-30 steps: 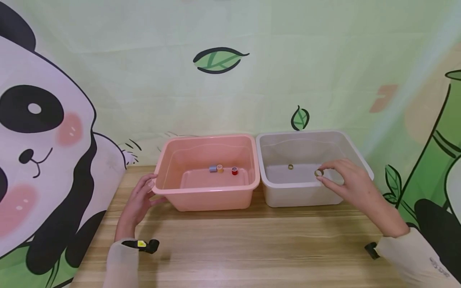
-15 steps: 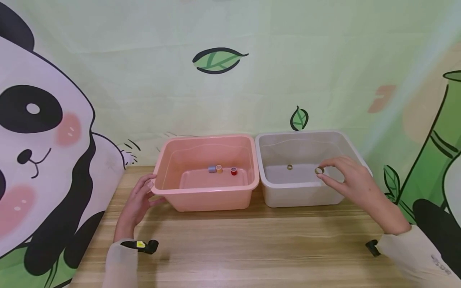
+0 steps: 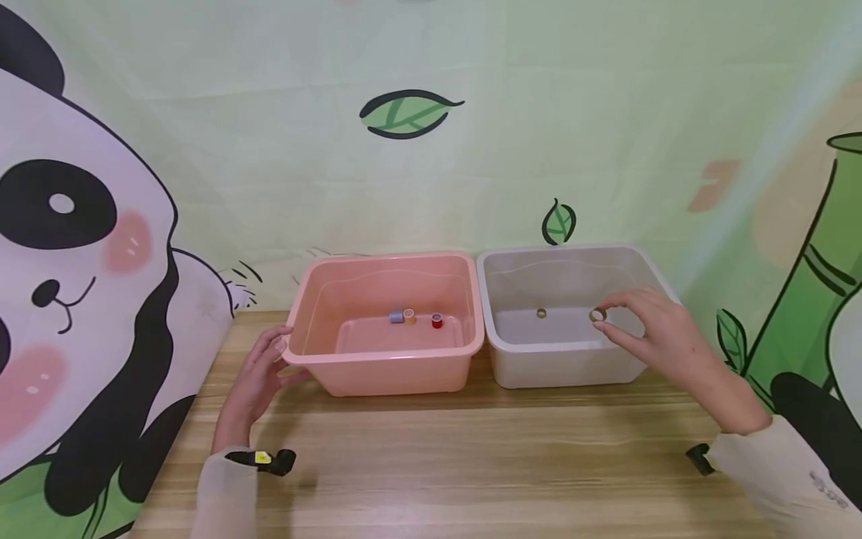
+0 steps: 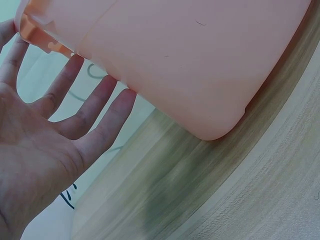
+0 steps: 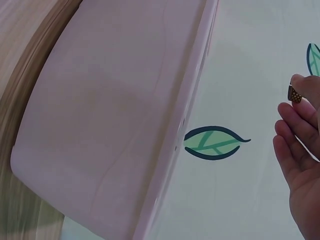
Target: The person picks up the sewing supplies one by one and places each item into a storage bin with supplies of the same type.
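My right hand (image 3: pixel 663 337) pinches a brass-coloured ring thimble (image 3: pixel 597 316) between thumb and forefinger, above the grey bin. Its dotted outer face shows in the right wrist view, where the thimble (image 5: pixel 295 94) sits at the fingertips and the other fingers stay loose. Another small brass-coloured ring (image 3: pixel 542 313) lies on the floor of the grey bin (image 3: pixel 569 349). At the pink bin (image 3: pixel 384 358), my left hand (image 3: pixel 254 378) touches the left side. Its spread, nearly straight fingers (image 4: pixel 97 105) rest against the outer wall under the rim.
Inside the pink bin are three small thread spools: a blue spool (image 3: pixel 396 317), a yellow-orange spool (image 3: pixel 409 317) and a red spool (image 3: pixel 437 321). The bins stand side by side on a wooden table (image 3: pixel 431 464). A printed cloth (image 3: pixel 269 150) hangs close behind them.
My right hand, holding the thimble, has shifted very slightly up and away. The left hand stays at the pink bin, and the spools lie where they were.
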